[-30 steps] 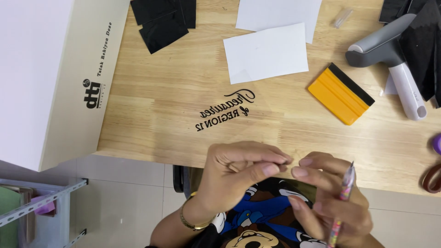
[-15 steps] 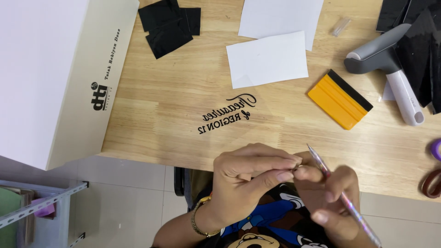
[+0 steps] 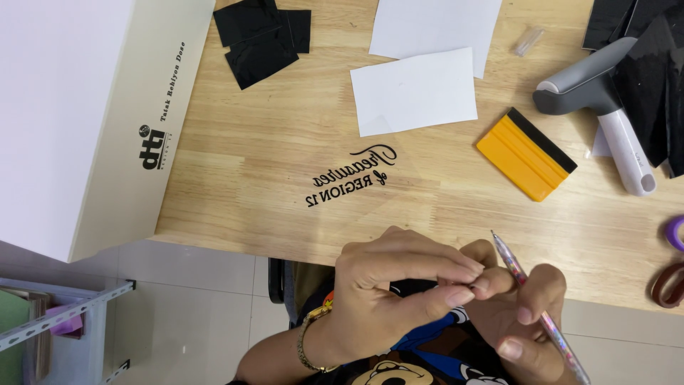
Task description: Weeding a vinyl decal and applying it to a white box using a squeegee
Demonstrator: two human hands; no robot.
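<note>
- Thin glittery pen tool [image 3: 539,314] sits gripped in the right hand [image 3: 524,321], tip angled up toward the wooden table [image 3: 235,178].
- Left hand [image 3: 395,292] pinches shut at the right fingertips — what it holds cannot be told.
- Likely picking a scrap off; next needs a steady pinch.

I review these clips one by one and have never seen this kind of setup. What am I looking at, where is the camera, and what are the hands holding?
There is no machine here: a person works with two bare hands. The one picture comes from a camera on their head, looking down over a wooden table. The left hand and right hand meet at the table's near edge, fingertips pinched together; whatever is between them is too small to tell. The right hand also holds a thin glittery pen-like tool. On the table lie a black lettering decal, white sheets, black squares, a yellow squeegee, a grey and white handled tool and a large white box.
</note>
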